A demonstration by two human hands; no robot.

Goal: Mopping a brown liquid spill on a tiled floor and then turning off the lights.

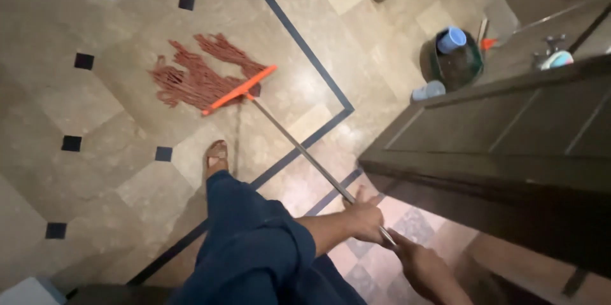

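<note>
Mopping is the work in hand: both hands grip a thin metal mop handle low in the frame, right of centre. The left hand is wrapped around the shaft with the thumb raised off it; just below it, the right hand is closed over the handle's end. The handle runs up and left to an orange bar, and the rust-red mop strands lie fanned on the glossy beige tiled floor in the upper left. A sandalled foot stands just below the mop head.

To do this stroke well, it seems best to keep the strands spread flat — not bunched — and to draw the head in overlapping passes, minding the dark wooden door at right. A green bucket holding a blue cup sits well apart, in the upper right.
</note>
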